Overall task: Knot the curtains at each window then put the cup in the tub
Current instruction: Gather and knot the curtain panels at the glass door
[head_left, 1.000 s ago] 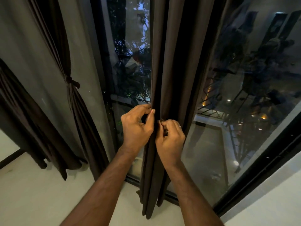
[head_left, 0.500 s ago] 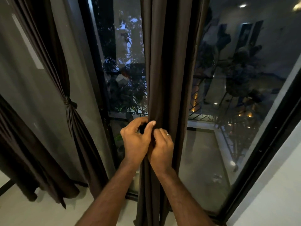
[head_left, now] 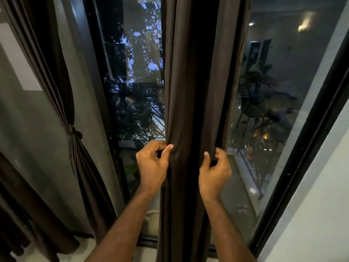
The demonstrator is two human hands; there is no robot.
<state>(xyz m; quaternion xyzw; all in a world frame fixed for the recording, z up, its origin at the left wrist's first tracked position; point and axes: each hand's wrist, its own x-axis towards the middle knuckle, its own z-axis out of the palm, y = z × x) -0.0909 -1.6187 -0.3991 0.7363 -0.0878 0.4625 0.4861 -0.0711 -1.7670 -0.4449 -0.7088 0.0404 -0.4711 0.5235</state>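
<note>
Curtain (head_left: pixel 196 91) hanging loose at centre, left hand (head_left: pixel 153 165) and right hand (head_left: pixel 214 173) fingers pinching its edges, knotted curtain (head_left: pixel 72 132) at 9 o'clock, window glass (head_left: pixel 264 91) behind.

This looks like a room in a home, seen at dusk or night. Tall glass panes in a black window frame (head_left: pixel 309 140) fill the middle and right of the picture, running down almost to a pale floor (head_left: pixel 143 254). Dark brown full-length curtains hang before them: one loose panel (head_left: pixel 196 91) in the centre, and another at the left gathered in with a knot (head_left: pixel 72 131). Through the glass at centre, trees (head_left: pixel 132 103) stand against a dim blue sky. The right pane reflects ceiling lights (head_left: pixel 306 23) and blurred furnishings. A plain light wall (head_left: pixel 321 214) fills the lower right.
</note>
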